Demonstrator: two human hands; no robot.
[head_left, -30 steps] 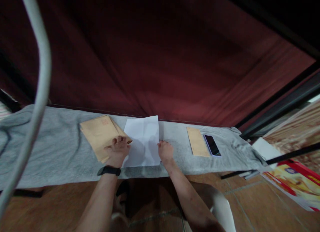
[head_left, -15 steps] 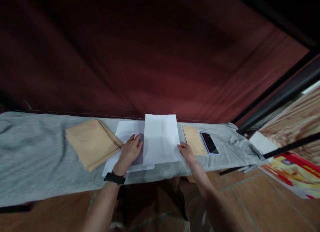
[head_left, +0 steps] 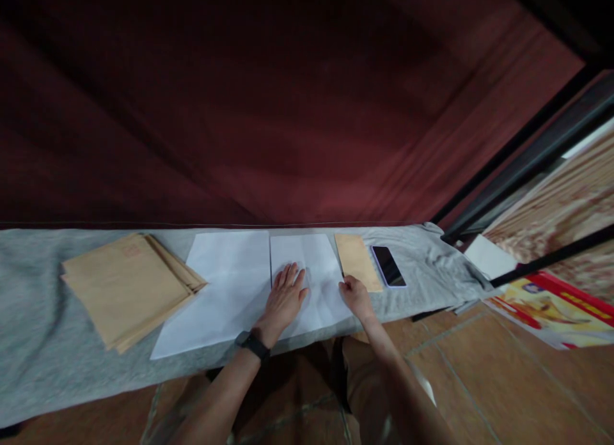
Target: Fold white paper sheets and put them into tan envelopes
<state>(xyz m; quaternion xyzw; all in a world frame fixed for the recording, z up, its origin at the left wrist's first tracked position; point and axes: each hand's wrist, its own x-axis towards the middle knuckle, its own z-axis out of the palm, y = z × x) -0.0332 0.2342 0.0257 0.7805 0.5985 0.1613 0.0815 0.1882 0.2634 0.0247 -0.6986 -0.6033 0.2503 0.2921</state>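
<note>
White sheet (head_left: 320, 285), left hand (head_left: 284, 298) flat on it, grip released, right hand (head_left: 355, 296) pinching its edge, stacked envelopes (head_left: 128, 285), contents hidden

No words or numbers legible, a faint reddish printed mark (head_left: 132, 250) on the topmost of the stacked flat tan paper envelopes (head_left: 119, 288), too dim to read, blurred yellow lettering (head_left: 593, 304) on a red-and-yellow printed rectangular panel (head_left: 556, 314), likewise unreadable
</note>
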